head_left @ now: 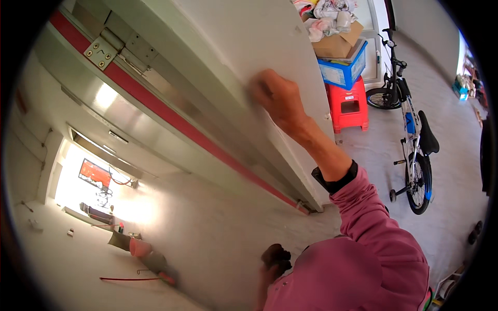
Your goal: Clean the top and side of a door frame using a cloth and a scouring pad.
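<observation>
My right hand [282,98] is raised against the pale door frame [244,98], its fingers curled in and smeared by motion. A dark blur lies under the fingertips; whatever they may hold is hidden. A pink sleeve and a black cuff cover that arm. Low in the picture, what looks like my left hand [266,276] shows as a blurred strip of skin beside a dark brown, shapeless thing [276,256]; its fingers cannot be made out. Up the frame to the left are a metal hinge [101,53] with screws and a long red strip [155,114].
Right of the wall, a red plastic stool [348,109] carries a blue-and-white box [342,67] piled with cardboard and cloths. A bicycle [412,135] stands on the grey floor beyond. At left, a bright window [93,181] and several pots [140,248] line the far side.
</observation>
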The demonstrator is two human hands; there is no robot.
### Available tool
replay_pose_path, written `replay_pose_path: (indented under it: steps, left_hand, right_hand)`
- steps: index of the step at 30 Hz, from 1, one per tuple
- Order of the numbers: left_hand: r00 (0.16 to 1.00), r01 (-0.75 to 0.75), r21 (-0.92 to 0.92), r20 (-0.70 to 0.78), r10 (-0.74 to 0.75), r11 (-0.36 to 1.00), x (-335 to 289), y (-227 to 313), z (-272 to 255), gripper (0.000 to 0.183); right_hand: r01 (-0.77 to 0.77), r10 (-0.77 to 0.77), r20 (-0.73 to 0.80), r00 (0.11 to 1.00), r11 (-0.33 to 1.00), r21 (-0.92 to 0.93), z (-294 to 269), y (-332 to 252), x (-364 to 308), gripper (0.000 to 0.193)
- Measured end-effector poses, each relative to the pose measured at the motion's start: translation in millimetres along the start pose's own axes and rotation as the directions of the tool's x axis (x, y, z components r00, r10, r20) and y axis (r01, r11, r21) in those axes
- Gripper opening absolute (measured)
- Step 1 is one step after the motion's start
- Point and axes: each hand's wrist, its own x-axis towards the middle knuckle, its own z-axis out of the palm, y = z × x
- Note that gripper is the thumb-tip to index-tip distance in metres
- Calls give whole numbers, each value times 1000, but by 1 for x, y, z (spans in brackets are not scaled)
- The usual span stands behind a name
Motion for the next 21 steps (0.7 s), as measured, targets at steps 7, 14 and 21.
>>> replay_pose_path:
  steps: [7, 14, 21]
  left_hand:
    - [990, 142, 235, -51, -134, 961, -22, -6, 6, 48]
    - [981, 192, 16, 13, -192, 981, -23, 20, 16, 48]
    - [965, 260, -11, 4, -260, 965, -10, 15, 20, 50]
  right_hand:
    - [-13, 19, 146, 989, 999, -42, -11, -18, 10, 11]
    - [69, -30, 216, 976, 982, -174, 0, -2, 24, 10]
    - [36, -39, 35, 999, 997, 70, -4, -12, 15, 10]
